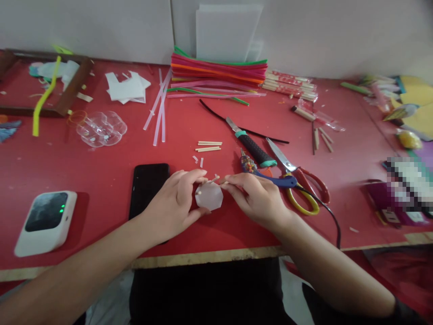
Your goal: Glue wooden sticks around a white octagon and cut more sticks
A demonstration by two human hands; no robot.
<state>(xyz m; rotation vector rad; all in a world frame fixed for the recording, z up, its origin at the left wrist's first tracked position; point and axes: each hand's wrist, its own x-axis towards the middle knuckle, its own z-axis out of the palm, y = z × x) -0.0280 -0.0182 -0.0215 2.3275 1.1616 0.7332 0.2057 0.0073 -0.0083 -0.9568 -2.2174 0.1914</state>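
Note:
My left hand (176, 198) is closed around the edge of a small white many-sided piece (209, 199), with the thumb below and the fingers above. A pale dot sits near the piece's left side, and short pale bits stand at its top edge. At the upper right of the piece, my right hand (253, 194) is pinched on what looks like a small thin stick (222, 182), mostly covered by the fingers. Several short wooden sticks (209, 146) lie just beyond the hands, with small white scraps (202, 162) nearby. A blue glue gun (270, 177) lies beside my right hand.
Scissors (299, 180) and a utility knife (253, 146) lie to the right. A black phone (149, 185) lies under my left wrist, and a white device (47, 223) is further left. Behind are pipe cleaners (219, 70), white pieces (126, 88) and a clear tray (101, 129).

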